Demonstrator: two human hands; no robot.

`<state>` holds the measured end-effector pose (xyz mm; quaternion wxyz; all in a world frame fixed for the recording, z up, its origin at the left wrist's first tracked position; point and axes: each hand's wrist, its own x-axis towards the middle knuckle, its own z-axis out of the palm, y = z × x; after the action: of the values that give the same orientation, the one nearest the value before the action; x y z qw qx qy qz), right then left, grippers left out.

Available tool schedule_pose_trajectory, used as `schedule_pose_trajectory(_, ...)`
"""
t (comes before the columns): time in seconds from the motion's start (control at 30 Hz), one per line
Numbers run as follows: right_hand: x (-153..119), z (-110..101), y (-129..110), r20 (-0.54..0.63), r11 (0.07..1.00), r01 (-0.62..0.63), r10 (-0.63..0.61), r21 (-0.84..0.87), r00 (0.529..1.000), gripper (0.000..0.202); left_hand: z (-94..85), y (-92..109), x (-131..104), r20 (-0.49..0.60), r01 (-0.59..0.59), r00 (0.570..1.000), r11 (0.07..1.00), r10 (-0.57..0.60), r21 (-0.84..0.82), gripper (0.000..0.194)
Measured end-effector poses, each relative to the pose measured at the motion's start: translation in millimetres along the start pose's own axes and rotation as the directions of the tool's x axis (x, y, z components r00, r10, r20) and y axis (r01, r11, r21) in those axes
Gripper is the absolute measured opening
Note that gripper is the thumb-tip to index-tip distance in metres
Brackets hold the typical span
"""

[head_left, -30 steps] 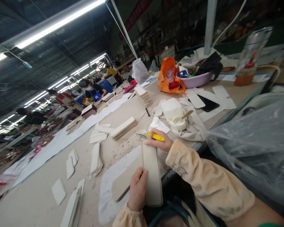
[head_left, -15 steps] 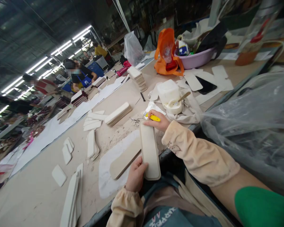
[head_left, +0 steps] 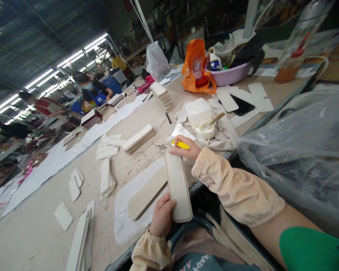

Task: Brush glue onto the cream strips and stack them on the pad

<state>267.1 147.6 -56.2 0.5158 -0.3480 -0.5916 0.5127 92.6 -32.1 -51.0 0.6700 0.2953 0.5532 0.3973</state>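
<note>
A long off-white panel with rounded corners (head_left: 179,188) is held upright at the table's near edge. My left hand (head_left: 161,214) is closed on its lower left edge, thumb on the face. At the panel's top end is my right hand (head_left: 188,148), closed around a small yellow-handled tool (head_left: 181,144); its fingers also touch the panel. The tool's tip is too small to make out. Left of the panel, a beige board stack (head_left: 147,194) with rounded ends lies on a white sheet (head_left: 122,222). Metal scissors (head_left: 161,146) lie just beyond my right hand.
Cut strips stand in stacks (head_left: 138,139) across the table. A white glue-like tub (head_left: 199,113) with a stick sits on cloth behind my right hand. Farther back are an orange bag (head_left: 193,64), a purple basin (head_left: 228,77) and a phone (head_left: 243,105). Clear plastic (head_left: 299,150) bulges at right.
The view has shifted slightly, so the table things appear a little farther left. Both hands keep their hold on the panel and the yellow-handled tool, with little visible movement.
</note>
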Motion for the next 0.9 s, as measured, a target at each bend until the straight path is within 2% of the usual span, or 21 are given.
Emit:
schedule_pose_trajectory(0.17, 1, 2, 0, -0.002, 0.999, -0.029, 0.029, 0.046, 1.000, 0.042, -2.4, -4, -7, 0.028, 0.043, 0.999, 0.994, -0.040, -0.099, 0.035)
schedule_pose_trajectory(0.37, 2, 7, 3, 0.020, 0.987, -0.060, 0.058, 0.148, 0.998, 0.045, -10.6, -30, -18, 0.091, 0.230, 0.972, 0.951, -0.216, -0.207, 0.040)
schedule_pose_trajectory(0.43, 1, 8, 1, 0.029, 0.987, -0.068, 0.064, 0.146, 0.997, 0.045, -10.7, -35, -22, 0.116, 0.260, 0.964, 0.942, -0.239, -0.214, 0.041)
schedule_pose_trajectory(0.63, 1, 9, -10, 0.030, 0.990, -0.106, 0.103, 0.093, 0.994, 0.046, -9.7, -35, -26, 0.089, 0.227, 0.973, 0.949, -0.213, -0.219, 0.042)
schedule_pose_trajectory(0.73, -1, 10, -13, 0.016, 0.996, -0.081, 0.081, 0.028, 0.997, 0.043, -11.5, -38, -29, 0.100, 0.220, 0.974, 0.951, -0.203, -0.215, 0.046)
schedule_pose_trajectory(0.83, -6, 10, -11, 0.025, 0.996, -0.044, 0.046, -0.072, 0.999, 0.035, -15.2, -40, -25, 0.170, 0.205, 0.973, 0.927, -0.158, -0.313, 0.058)
schedule_pose_trajectory(0.9, -6, 8, -3, 0.009, 0.990, -0.061, 0.063, -0.131, 0.998, 0.031, -21.4, -33, -13, 0.140, 0.130, 0.987, 0.900, -0.078, -0.417, 0.055)
